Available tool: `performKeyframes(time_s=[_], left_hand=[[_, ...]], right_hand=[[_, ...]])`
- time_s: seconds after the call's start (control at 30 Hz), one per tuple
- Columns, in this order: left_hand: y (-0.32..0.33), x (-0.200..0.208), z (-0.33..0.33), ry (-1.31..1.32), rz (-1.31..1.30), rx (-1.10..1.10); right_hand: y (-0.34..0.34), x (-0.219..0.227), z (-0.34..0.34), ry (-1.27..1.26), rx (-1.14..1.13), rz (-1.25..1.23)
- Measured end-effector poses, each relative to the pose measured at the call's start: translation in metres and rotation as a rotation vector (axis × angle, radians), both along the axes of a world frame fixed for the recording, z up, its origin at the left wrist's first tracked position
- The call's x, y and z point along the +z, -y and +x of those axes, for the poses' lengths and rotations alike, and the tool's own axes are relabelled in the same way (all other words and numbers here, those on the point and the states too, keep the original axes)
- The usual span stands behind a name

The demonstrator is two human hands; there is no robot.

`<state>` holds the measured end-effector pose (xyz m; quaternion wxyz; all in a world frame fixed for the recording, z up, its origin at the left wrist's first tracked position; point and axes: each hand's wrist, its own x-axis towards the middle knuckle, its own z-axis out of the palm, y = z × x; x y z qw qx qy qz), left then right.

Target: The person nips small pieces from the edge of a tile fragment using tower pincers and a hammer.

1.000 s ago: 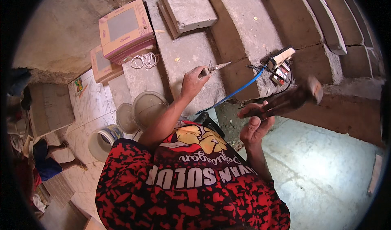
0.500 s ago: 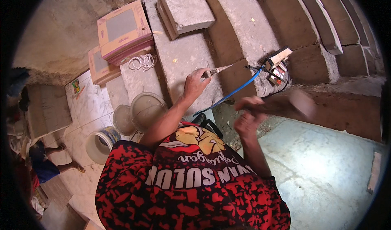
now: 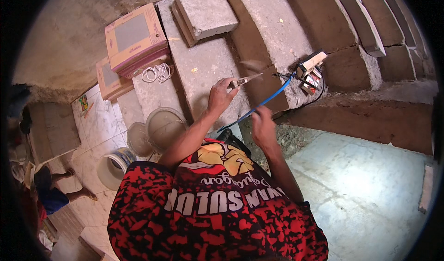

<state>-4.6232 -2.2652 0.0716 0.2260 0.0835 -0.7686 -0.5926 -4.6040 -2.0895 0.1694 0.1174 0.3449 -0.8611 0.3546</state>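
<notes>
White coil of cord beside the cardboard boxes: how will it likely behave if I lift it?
The white coil would probably sag when lifted, since its loops lie loose and uneven. It looks light, being a few thin strands. If pushed, it seems more apt to slide than roll, as it lies flat on the concrete step.

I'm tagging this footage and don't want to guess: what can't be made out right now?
All in the head view:
- Right hand: blurred, so its grip and anything in it are unclear.
- Pointed tool: its gripped end is hidden by the left hand.
- Brownish shape above the tool: too blurred to identify.
- Person at left: partly cut off by the dark rim.
</notes>
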Motion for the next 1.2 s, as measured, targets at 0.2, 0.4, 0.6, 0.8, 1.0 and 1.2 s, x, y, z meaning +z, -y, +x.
performKeyframes(time_s=[0.2,0.4,0.6,0.8,1.0,1.2], left_hand=[[0.001,-0.003,-0.004,0.093,-0.008,0.016],[-0.007,-0.004,-0.018,-0.037,-0.032,0.011],[-0.012,-0.006,-0.017,0.056,-0.041,-0.046],[-0.016,-0.002,-0.021,-0.007,-0.053,-0.026],[-0.024,-0.016,-0.020,-0.032,-0.039,-0.061],[-0.019,-0.002,-0.027,0.006,-0.032,-0.042]], right_hand=[[-0.004,0.052,0.005,0.348,-0.175,-0.086],[-0.008,0.013,-0.015,-0.234,0.005,0.132],[-0.001,0.059,-0.007,0.460,-0.248,0.099],[-0.024,0.008,-0.007,0.079,-0.016,-0.100],[-0.010,0.046,-0.006,0.524,-0.256,0.146],[-0.014,0.029,-0.008,0.001,0.012,-0.303]])
